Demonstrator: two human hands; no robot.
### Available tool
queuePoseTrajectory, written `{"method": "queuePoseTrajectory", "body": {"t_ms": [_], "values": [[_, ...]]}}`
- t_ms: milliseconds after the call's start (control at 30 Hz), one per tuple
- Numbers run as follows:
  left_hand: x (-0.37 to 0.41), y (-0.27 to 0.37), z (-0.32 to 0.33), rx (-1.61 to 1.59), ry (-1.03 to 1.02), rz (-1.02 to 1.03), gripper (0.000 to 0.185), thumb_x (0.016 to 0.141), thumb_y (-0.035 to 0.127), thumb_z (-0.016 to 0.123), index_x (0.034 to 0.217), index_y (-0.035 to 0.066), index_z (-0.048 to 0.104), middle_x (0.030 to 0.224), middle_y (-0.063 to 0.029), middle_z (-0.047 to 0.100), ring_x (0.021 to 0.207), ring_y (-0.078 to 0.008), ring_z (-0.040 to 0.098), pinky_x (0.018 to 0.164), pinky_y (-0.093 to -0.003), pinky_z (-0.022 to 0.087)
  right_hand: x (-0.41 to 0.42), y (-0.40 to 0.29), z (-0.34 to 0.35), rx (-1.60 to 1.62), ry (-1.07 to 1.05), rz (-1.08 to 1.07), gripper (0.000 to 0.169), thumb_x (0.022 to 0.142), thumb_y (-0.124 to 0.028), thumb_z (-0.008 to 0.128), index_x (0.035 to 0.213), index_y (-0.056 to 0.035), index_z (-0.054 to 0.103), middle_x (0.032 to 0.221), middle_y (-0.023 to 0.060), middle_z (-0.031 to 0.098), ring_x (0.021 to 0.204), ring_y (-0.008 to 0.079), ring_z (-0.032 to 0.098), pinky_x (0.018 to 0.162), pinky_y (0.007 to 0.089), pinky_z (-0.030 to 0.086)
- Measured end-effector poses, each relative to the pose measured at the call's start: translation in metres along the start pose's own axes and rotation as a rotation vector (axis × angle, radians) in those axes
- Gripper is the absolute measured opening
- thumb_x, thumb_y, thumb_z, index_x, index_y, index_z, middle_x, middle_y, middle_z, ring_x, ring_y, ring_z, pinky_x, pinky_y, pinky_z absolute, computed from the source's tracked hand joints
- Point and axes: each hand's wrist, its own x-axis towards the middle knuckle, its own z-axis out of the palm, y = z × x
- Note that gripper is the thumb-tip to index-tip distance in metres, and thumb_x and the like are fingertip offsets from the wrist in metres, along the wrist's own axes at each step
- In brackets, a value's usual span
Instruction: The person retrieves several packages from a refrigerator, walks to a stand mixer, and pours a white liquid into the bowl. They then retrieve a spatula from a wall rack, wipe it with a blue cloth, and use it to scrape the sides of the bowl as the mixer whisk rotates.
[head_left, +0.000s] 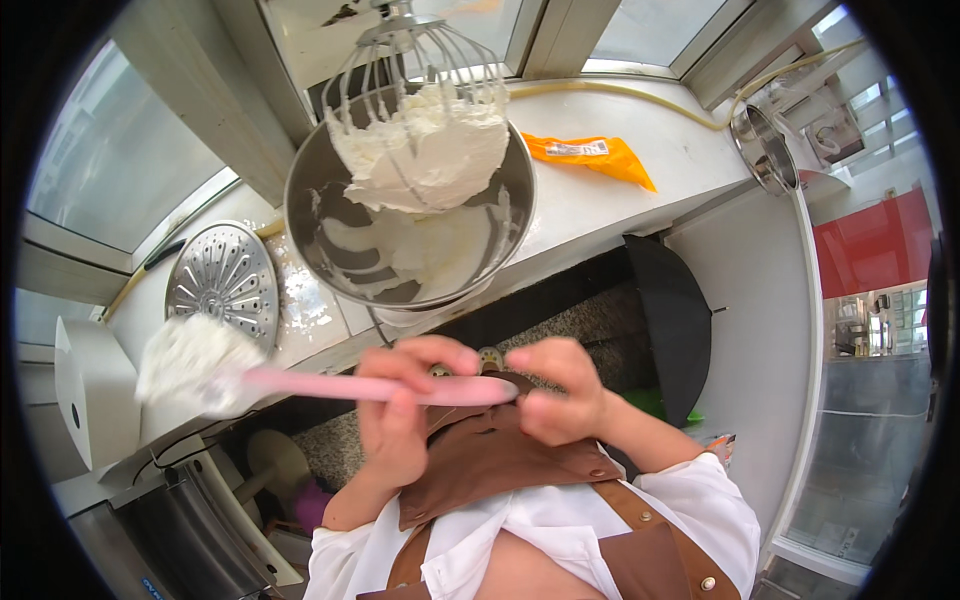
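Observation:
My left hand (401, 409) grips the pink handle of a spatula (330, 384), which lies roughly level in front of the apron. Its blurred head, at the left, is buried under a big lump of white cream (196, 364). Just beside the handle's right end is my right hand (559, 390), fingers curled and apart, holding nothing that shows. Beyond the hands stands a steel mixing bowl (412, 292) with cream smeared on its inner wall. A wire whisk attachment (416, 52) hangs over the bowl, with a large mass of white cream (442, 157) clinging in and under its wires.
A perforated steel disc (223, 285) lies on the white counter (592, 202) left of the bowl, near a white box (94, 394). To the bowl's right are an orange bag (592, 154), a yellowish hose (630, 91) and a round steel pan (763, 150). A black umbrella (671, 330) stands below.

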Motion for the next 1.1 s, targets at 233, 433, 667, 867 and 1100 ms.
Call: {"method": "queuePoseTrajectory", "body": {"t_ms": [233,433,667,867,1100], "values": [[-0.016,-0.003,0.010,0.180,0.164,0.099,0.029,0.100,0.034,0.042,0.095,0.006,0.036,0.068,-0.0134,0.054,0.064,-0.0243,0.057,0.066,-0.0411,0.053,-0.027,0.193,-0.089,-0.530,-0.050,0.561,0.066,0.075,-0.001,0.062,0.136,0.0021,0.035,0.137,0.0225,0.040,0.129,0.0373,0.036,0.108,0.0415,0.030],[-0.013,-0.029,0.062,0.404,0.160,0.025,0.023,0.099,0.024,0.046,0.094,0.003,0.039,0.069,-0.0121,0.054,0.063,-0.0212,0.054,0.064,-0.0381,0.053,-0.029,0.320,-0.126,-0.822,-0.524,0.772,0.089,0.069,-0.014,0.071,0.145,-0.0082,0.025,0.149,0.0189,0.024,0.139,0.0346,0.023,0.113,0.0479,0.020],[0.013,-0.075,0.128,0.496,0.297,-0.294,0.011,0.094,0.005,0.052,0.084,0.004,0.050,0.065,-0.0037,0.054,0.058,-0.0083,0.054,0.052,-0.0228,0.042,-0.028,0.341,-0.128,-0.665,-0.562,0.684,0.091,0.068,-0.014,0.070,0.146,-0.0123,0.025,0.151,0.0163,0.022,0.141,0.0325,0.020,0.114,0.0508,0.013],[0.047,-0.112,0.155,0.532,0.353,-0.451,0.009,0.096,0.014,0.052,0.097,0.005,0.055,0.066,0.0055,0.043,0.058,-0.0014,0.035,0.050,-0.0191,0.027,-0.045,0.361,-0.146,-0.680,-0.613,0.686,0.089,0.067,-0.009,0.069,0.146,-0.0113,0.026,0.149,0.0171,0.026,0.140,0.0325,0.022,0.113,0.0513,0.017],[0.064,-0.134,0.150,0.355,0.251,-0.413,0.032,0.102,0.021,0.039,0.125,0.001,0.046,0.077,0.0020,0.041,0.066,-0.0047,0.038,0.055,-0.0175,0.031,-0.039,0.378,-0.131,-0.765,-0.619,0.720,0.075,0.066,-0.009,0.068,0.136,-0.0092,0.041,0.121,0.0159,0.054,0.113,0.0341,0.051,0.094,0.0442,0.043]]}}
